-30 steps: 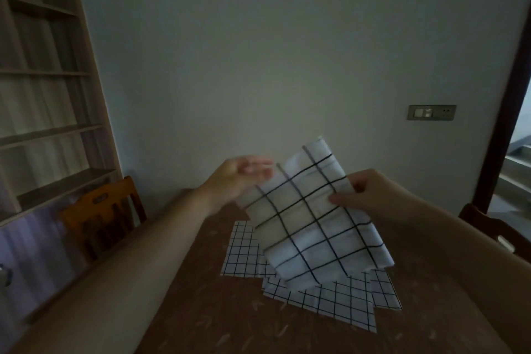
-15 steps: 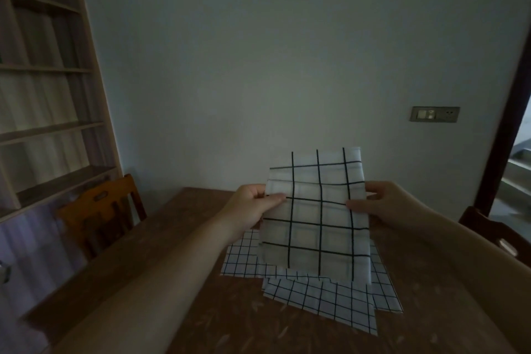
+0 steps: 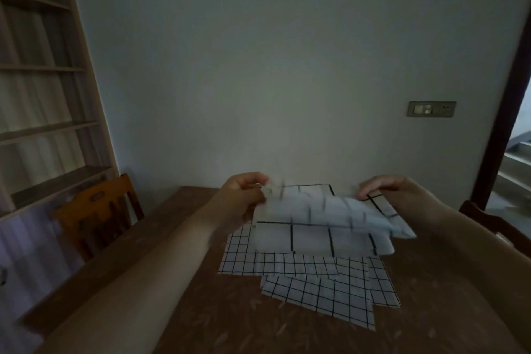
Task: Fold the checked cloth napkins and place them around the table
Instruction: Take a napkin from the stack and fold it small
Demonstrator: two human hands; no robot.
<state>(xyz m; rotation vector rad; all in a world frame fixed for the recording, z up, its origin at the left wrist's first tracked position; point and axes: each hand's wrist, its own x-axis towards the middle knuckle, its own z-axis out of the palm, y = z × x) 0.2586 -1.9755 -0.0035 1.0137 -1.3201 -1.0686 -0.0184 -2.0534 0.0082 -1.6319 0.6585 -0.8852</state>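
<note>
White napkins (image 3: 321,230) carry black checks; the table (image 3: 230,325) is mottled brown, the chair (image 3: 94,207) orange-brown.

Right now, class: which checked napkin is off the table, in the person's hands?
The large-check napkin, gripped by the left hand and right hand; the small-check napkins lie flat beneath.

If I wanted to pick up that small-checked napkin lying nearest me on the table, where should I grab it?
Probably its near right corner: the small-checked napkin lies flat, and that corner juts clear of the pile onto bare table. Come from the near side and pinch the edge there.
</note>
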